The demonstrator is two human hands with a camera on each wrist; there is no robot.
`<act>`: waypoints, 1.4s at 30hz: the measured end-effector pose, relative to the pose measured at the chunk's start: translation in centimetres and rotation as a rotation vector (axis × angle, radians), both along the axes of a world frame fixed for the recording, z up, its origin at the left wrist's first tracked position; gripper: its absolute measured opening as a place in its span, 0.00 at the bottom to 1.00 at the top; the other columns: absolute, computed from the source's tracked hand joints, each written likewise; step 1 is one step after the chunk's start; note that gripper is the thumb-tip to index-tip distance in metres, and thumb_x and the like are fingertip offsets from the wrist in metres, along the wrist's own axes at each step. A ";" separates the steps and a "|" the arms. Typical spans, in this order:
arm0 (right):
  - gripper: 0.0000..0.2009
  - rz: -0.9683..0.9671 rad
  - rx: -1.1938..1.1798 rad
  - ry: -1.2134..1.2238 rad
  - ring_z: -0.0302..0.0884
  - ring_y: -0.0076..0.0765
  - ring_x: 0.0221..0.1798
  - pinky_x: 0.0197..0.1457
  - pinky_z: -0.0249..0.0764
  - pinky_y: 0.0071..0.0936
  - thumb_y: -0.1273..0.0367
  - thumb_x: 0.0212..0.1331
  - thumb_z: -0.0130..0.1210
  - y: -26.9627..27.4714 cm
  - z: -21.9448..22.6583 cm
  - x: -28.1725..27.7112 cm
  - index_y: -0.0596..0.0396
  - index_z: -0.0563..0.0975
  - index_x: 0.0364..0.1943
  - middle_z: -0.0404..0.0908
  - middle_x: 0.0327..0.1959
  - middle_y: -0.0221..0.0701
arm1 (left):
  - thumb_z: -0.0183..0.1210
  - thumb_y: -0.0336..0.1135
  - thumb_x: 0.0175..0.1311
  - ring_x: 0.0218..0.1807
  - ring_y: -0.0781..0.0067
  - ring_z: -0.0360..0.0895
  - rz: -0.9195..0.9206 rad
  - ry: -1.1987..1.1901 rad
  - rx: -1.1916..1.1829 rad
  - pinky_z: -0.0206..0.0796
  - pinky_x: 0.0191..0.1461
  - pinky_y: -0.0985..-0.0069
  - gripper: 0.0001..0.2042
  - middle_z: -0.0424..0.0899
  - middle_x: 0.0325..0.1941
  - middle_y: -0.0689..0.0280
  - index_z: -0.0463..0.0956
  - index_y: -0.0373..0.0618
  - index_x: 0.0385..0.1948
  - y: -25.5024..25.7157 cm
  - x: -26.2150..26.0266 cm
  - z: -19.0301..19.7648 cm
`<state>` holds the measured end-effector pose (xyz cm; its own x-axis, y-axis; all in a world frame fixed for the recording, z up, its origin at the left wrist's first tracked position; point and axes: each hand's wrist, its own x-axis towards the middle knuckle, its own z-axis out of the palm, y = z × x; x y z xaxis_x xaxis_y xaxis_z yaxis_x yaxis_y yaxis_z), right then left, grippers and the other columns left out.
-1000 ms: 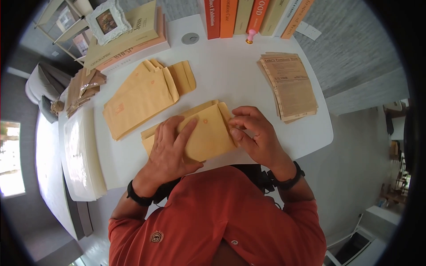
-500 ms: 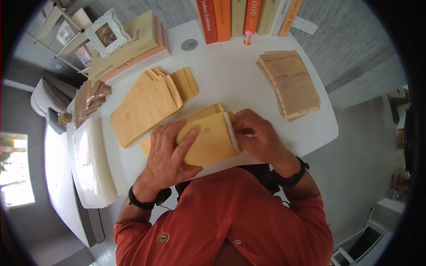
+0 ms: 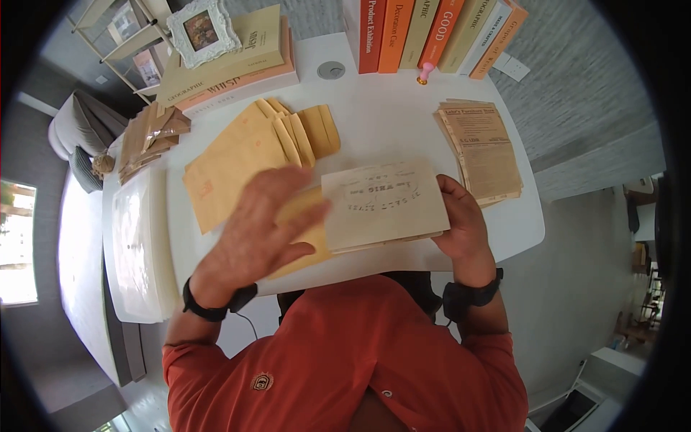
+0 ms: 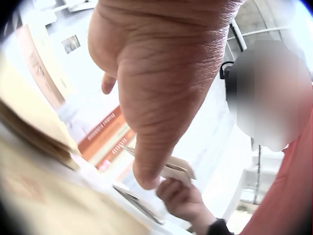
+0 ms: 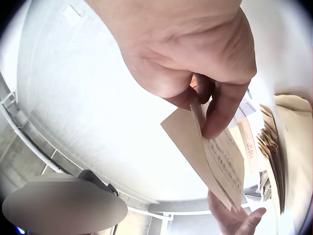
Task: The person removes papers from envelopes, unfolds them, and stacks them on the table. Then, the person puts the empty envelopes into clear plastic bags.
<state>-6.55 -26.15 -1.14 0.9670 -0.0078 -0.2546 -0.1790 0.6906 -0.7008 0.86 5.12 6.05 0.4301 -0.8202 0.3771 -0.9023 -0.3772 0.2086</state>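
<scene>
A small stack of cream paper sheets [image 3: 381, 209] with dark print lies over the right part of a tan kraft envelope [image 3: 299, 248]. My right hand [image 3: 464, 223] grips the sheets by their right edge. In the right wrist view, the thumb and fingers pinch the sheets [image 5: 227, 166], which spread slightly apart. My left hand [image 3: 252, 230], blurred, hovers above the envelope's left part with fingers spread and holds nothing. More tan envelopes [image 3: 234, 162] lie in a pile beyond the left hand.
Newsprint-style brown papers [image 3: 482, 155] are stacked at the right. Clear plastic sleeves [image 3: 137, 252] and brown paper packets [image 3: 147, 140] line the left edge. Standing books [image 3: 403, 36], a pink-handled stamp [image 3: 425, 73], and stacked books [image 3: 223, 61] under a white picture frame [image 3: 204, 32] occupy the back.
My right hand has drawn the sheets out of the envelope's right end; half a second ago only their pale edge showed. My left hand has let go of the envelope and lifted.
</scene>
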 end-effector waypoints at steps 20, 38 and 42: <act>0.03 0.153 0.157 0.047 0.82 0.26 0.40 0.45 0.81 0.27 0.76 0.67 0.54 0.0 -1.6 -0.3 0.59 0.75 0.41 0.82 0.39 0.32 | 0.67 0.23 0.51 0.57 0.53 0.77 -0.163 0.252 -0.189 0.74 0.53 0.63 0.18 0.73 0.62 0.52 0.84 0.46 0.47 -1.0 -1.3 -0.1; 0.11 0.045 0.004 -0.154 0.80 0.24 0.41 0.49 0.79 0.25 0.77 0.66 0.56 0.9 0.2 -1.3 0.61 0.76 0.52 0.81 0.41 0.31 | 0.61 0.24 0.69 0.36 0.83 0.79 0.094 1.011 -0.952 0.73 0.37 0.81 0.15 0.83 0.41 0.67 0.74 0.39 0.56 -0.7 -0.1 -4.1; 0.14 0.184 -0.042 -0.296 0.79 0.26 0.45 0.50 0.77 0.26 0.80 0.63 0.56 -0.8 1.7 -2.4 0.61 0.78 0.52 0.80 0.44 0.33 | 0.55 0.23 0.71 0.33 0.84 0.79 0.274 1.336 -1.100 0.73 0.35 0.82 0.12 0.82 0.37 0.69 0.76 0.39 0.55 -2.6 0.1 -3.2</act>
<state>-8.97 -26.94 0.51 0.9851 0.1686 0.0337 -0.0825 0.6355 -0.7677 0.95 2.54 2.83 0.9514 -0.3056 -0.0382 0.1462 0.3388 0.9294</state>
